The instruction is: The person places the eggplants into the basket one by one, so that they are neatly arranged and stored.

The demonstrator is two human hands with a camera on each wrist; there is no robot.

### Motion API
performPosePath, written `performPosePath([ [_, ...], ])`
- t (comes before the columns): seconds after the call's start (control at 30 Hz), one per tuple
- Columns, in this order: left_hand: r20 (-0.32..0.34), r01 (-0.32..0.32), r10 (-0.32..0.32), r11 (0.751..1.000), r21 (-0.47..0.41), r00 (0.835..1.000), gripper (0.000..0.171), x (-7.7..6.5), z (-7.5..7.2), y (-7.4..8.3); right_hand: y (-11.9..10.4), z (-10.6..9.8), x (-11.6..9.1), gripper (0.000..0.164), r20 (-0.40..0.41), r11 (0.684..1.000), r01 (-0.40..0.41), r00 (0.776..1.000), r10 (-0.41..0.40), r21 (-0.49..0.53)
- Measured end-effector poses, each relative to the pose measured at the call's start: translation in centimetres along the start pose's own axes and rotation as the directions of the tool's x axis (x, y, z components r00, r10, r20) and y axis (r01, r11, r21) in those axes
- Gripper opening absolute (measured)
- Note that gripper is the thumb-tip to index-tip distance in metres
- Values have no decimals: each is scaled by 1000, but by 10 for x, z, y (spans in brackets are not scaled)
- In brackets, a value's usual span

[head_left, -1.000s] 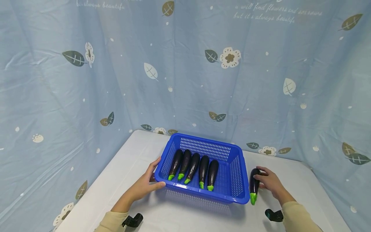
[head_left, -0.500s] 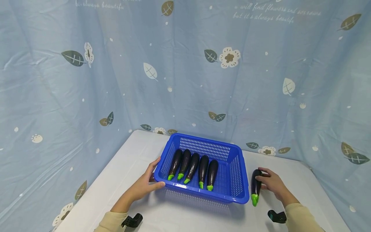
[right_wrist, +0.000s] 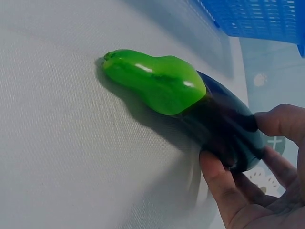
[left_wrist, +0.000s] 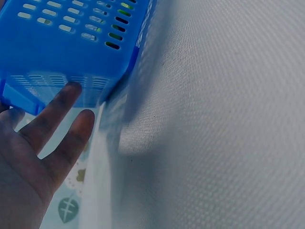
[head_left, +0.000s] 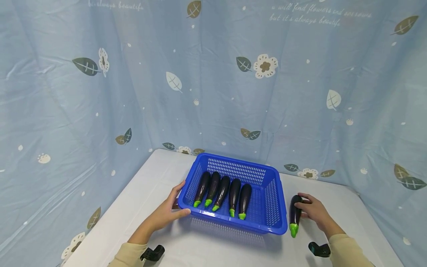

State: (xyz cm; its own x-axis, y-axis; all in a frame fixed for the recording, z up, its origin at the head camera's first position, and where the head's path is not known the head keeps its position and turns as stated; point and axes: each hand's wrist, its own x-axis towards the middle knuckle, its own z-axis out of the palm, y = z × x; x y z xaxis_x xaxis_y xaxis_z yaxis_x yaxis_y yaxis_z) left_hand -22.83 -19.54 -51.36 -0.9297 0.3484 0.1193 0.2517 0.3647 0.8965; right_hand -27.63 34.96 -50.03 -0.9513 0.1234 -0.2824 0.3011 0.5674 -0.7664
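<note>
My right hand [head_left: 315, 211] holds a glossy dark purple eggplant [head_left: 295, 211] with a bright green cap, to the right of the blue plastic basket [head_left: 230, 220]. In the right wrist view, thumb and fingers lie on opposite sides of the eggplant's [right_wrist: 224, 124] blunt end, and its green stem end points away from the palm, low over the white cloth. My left hand [head_left: 165, 213] spans the basket's near left corner, its thumb and index finger at the rim. Two other fingers [left_wrist: 55, 114] stretch out under the rim beside the outer wall. Inside the basket several eggplants [head_left: 222, 193] lie in a row.
A white cloth covers the table [head_left: 213, 252]. Behind and to the left hangs a blue curtain [head_left: 213, 92] with leaf and flower prints. The right part of the basket's floor [head_left: 258, 207] is bare. A black wrist device [head_left: 153, 254] sits by the left sleeve.
The right hand and the eggplant have shifted slightly right, away from the basket, between the two earlier frames, and have kept nearly still since. The left hand and the basket stay put.
</note>
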Motion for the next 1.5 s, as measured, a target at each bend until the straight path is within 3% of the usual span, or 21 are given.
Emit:
performPosePath([
  [0.53, 4, -14, 14, 1000, 2, 1000, 96, 0, 0, 0, -16, -3, 0, 70, 5, 1000, 10, 1000, -10, 12],
  [1.5, -12, -18, 18, 1000, 14, 1000, 96, 1, 0, -2, -66, -19, -5, 68, 7, 991, 131, 991, -131, 23],
])
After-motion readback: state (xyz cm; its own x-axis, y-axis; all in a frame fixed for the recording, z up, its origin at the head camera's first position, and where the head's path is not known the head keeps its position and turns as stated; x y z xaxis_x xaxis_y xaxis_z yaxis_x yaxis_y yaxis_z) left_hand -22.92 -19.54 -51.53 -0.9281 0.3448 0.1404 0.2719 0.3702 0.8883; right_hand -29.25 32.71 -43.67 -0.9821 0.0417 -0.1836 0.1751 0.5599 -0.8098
